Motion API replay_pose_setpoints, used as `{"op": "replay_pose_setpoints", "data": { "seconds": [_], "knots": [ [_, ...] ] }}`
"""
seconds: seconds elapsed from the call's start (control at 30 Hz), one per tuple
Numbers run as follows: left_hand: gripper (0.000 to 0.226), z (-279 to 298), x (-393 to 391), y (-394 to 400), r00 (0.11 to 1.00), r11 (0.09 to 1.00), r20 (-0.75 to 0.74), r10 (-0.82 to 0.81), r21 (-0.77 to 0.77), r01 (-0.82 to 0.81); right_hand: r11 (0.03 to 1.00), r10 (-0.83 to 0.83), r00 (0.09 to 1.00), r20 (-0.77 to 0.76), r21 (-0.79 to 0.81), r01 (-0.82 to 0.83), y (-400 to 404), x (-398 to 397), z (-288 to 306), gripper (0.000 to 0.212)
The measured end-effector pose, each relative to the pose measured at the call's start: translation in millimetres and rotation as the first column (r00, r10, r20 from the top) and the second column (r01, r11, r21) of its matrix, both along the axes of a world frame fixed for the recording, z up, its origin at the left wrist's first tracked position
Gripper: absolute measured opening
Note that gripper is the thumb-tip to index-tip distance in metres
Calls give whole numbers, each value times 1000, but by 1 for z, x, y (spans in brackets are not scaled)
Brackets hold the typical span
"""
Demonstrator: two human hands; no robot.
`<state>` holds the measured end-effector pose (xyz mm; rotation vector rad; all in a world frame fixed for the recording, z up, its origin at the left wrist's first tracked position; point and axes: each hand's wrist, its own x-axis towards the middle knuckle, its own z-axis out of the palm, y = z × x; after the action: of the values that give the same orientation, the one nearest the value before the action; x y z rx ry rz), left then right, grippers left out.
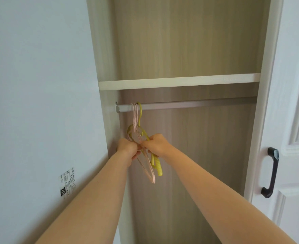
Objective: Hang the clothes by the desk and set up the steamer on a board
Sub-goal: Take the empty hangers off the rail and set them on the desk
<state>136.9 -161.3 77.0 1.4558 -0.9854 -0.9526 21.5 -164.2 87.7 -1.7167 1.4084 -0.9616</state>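
- Head view, looking up into an open wardrobe (189, 41): a bunch of empty hangers sits on the rail (189, 105) at its far left end, close to the bracket, below the shelf (178, 81).
- Pink hangers (146, 167): several thin ones, hooks side by side over the rail, bodies hanging together and reaching below both hands. Judged very light, slightly springy, smooth enough to slide along the rail and through a loose grip.
- Yellow-green hanger (158, 166): thicker moulded plastic, hooked just to the right of the pink hooks. Judged stiffer and a little heavier, though an easy one-hand load.
- Handling judgement: these pieces tangle readily; one hook or arm catching another is the likely snag. The best hold is at the neck just under the hooks, where the bunch can be lifted straight up and off the rail together.
- Left hand (127, 148): fingers curled round the pink hangers at about shoulder level of the bunch, narrow closure, gripping.
- Right hand (156, 144): thumb and fingers pinch the hanger bodies close to the left hand; which of the pieces it holds cannot be told at this blur. Both hands almost touch.
- No clothes, desk, steamer or board are in view; the task's main steps are judged not yet begun.
- Wardrobe door (296, 85) stands open at the right, with a dark handle (270, 172).
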Motion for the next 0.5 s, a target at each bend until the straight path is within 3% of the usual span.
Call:
{"op": "replay_pose_setpoints", "data": {
  "seconds": [0.13,0.33,0.5],
  "knots": [
    [5,-2,-2,-1,998,1000,-68,-16,22,17,997,-30,998,48,72,26,-7,2,-5,12],
    [8,-3,-4,-11,989,1000,-147,-18,6,19,994,-23,982,186,111,2,-8,-4,-12,10],
    [8,-5,-8,-15,982,999,-185,-28,21,32,996,9,984,178,85,-25,-8,-6,-17,17]
  ]
}}
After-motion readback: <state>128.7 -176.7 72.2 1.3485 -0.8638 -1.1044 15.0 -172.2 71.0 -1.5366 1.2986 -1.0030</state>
